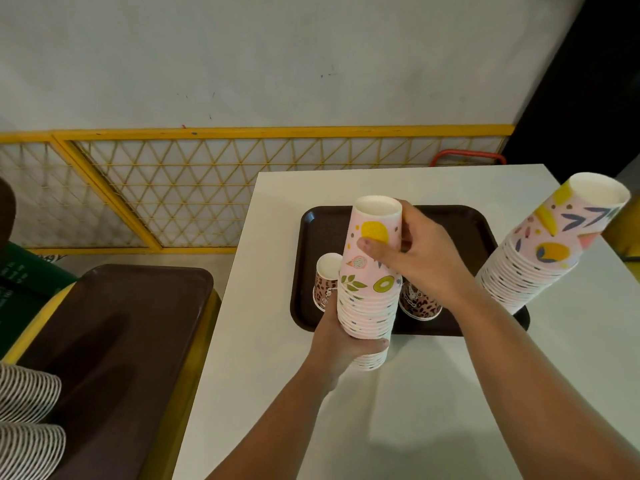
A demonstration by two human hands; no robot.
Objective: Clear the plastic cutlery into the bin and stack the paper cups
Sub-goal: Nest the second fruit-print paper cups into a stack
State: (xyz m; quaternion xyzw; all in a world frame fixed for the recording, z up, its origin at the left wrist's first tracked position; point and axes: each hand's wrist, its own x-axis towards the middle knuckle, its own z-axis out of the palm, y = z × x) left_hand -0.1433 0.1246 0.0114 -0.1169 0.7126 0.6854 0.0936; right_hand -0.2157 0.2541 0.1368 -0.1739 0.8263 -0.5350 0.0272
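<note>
- The left hand (341, 344) grips the lower part of a tall stack of pink fruit-print paper cups (370, 289), fingers curled round it from behind, a fingertip showing at the front.
- The right hand (420, 258) holds the top cup of that same stack, thumb pressed on the front wall just under the pineapple print, the other fingers wrapped round the far side.
- The stack stands roughly upright between the two hands, its mouth open to the top, its base over the near edge of a dark brown tray (460, 220).
- Just left of the held stack, a small leopard-print cup (327, 280) stands upright on the tray; a second leopard-print cup (419, 303) sits under the right wrist.
- Right of the right forearm, a second, larger stack of patterned cups (547, 247) leans outward at the tray's right end.
- The tray lies on a white table (433, 410).
- Well left of the left arm, another brown tray (114, 337) rests on a yellow-edged surface, with striped cup stacks (27, 420) at the lower left corner.
</note>
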